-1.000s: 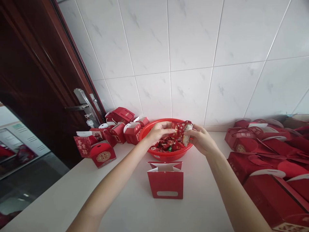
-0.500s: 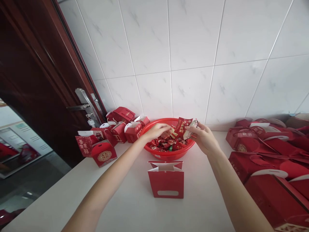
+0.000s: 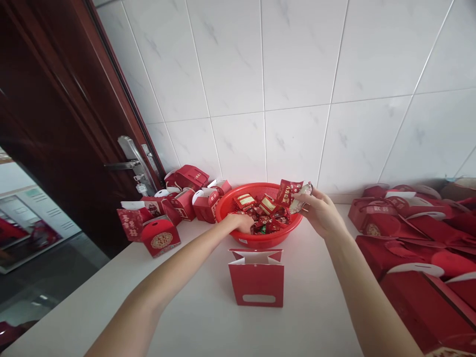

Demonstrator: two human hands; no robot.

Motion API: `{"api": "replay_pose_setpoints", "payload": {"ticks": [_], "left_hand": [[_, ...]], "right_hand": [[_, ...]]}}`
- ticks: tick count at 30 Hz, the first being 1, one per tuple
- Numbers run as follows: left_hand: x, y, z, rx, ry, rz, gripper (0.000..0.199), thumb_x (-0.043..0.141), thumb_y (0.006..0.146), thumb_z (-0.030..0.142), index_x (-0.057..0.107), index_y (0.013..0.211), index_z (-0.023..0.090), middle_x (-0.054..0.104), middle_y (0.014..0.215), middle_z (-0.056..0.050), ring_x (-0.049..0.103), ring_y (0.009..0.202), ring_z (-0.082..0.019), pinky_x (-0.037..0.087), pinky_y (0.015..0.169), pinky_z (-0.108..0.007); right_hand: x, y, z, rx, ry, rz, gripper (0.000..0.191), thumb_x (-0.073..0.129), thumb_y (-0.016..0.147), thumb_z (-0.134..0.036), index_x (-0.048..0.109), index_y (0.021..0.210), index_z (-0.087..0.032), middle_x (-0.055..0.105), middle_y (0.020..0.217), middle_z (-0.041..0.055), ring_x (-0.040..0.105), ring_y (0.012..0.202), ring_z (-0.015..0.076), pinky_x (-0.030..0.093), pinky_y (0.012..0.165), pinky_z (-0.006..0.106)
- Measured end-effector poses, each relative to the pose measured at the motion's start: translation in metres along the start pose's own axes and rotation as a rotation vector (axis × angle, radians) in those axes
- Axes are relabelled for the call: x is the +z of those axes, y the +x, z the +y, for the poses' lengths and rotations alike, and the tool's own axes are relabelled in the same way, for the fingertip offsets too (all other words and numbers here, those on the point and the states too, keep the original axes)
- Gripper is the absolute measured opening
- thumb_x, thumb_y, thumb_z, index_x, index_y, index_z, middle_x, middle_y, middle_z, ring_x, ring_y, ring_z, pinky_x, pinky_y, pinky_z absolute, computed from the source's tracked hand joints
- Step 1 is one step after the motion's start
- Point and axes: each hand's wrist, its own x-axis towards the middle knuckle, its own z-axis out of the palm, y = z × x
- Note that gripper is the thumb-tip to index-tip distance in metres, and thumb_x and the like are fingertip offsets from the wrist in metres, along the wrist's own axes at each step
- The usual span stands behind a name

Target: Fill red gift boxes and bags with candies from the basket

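Note:
A red plastic basket [image 3: 256, 242] holds a heap of wrapped candies [image 3: 266, 218], mostly red with some gold. My left hand [image 3: 241, 223] reaches down into its left side; the fingers are hidden among the candies. Over the basket's right rim, my right hand [image 3: 319, 210] is closed on several candy packets, a red one [image 3: 289, 191] and a silvery one [image 3: 303, 194] showing at the fingertips. In front of the basket a red paper gift box [image 3: 256, 285] stands upright with its top open, touched by neither hand.
Small red gift boxes [image 3: 161, 238] cluster at the back left of the white table [image 3: 305, 317]. More red boxes [image 3: 412, 297] are piled along the right. Behind is a tiled wall [image 3: 297, 139]; a dark door [image 3: 74, 99] stands at the left.
My left hand has dropped from above the basket into the candies, moving down and slightly left. My right hand still holds its packets and has shifted slightly right.

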Motion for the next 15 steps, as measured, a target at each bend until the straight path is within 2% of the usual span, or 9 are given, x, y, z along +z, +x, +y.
{"api": "replay_pose_setpoints", "payload": {"ticks": [3, 7, 12, 15], "left_hand": [[0.0004, -0.0015, -0.0010, 0.012, -0.016, -0.066, 0.021, 0.069, 0.062, 0.026, 0.074, 0.082, 0.020, 0.077, 0.098, -0.013, 0.069, 0.089, -0.031, 0.052, 0.081, -0.038], [0.0009, -0.0044, -0.0028, 0.062, -0.076, -0.033, 0.027, 0.068, 0.062, 0.025, 0.074, 0.088, 0.025, 0.077, 0.105, -0.008, 0.068, 0.091, -0.028, 0.051, 0.081, -0.035], [-0.0002, -0.0047, -0.0003, 0.118, -0.138, 0.001, 0.013, 0.069, 0.056, 0.018, 0.072, 0.066, 0.025, 0.076, 0.082, -0.006, 0.065, 0.075, -0.027, 0.048, 0.073, -0.034], [-0.0010, -0.0053, 0.0004, 0.141, -0.191, 0.022, 0.016, 0.068, 0.053, 0.015, 0.073, 0.064, 0.025, 0.073, 0.073, -0.004, 0.062, 0.069, -0.024, 0.045, 0.067, -0.032]], "right_hand": [[-0.0008, 0.0001, -0.0010, -0.012, 0.007, 0.010, 0.031, 0.088, 0.050, -0.024, 0.070, 0.074, -0.020, 0.072, 0.075, 0.0010, 0.063, 0.070, 0.0150, 0.053, 0.063, 0.025], [-0.0007, 0.0004, 0.0002, -0.010, 0.010, 0.007, 0.033, 0.088, 0.048, -0.022, 0.071, 0.076, -0.019, 0.072, 0.074, 0.0010, 0.064, 0.070, 0.0158, 0.054, 0.064, 0.026], [0.0009, 0.0006, 0.0020, -0.014, 0.017, 0.003, 0.032, 0.087, 0.050, -0.022, 0.070, 0.077, -0.018, 0.069, 0.071, 0.0007, 0.064, 0.067, 0.0168, 0.054, 0.060, 0.028], [0.0002, 0.0010, 0.0014, -0.029, 0.021, 0.013, 0.033, 0.088, 0.049, -0.022, 0.070, 0.076, -0.018, 0.070, 0.072, 0.0008, 0.063, 0.065, 0.0154, 0.053, 0.059, 0.026]]}}
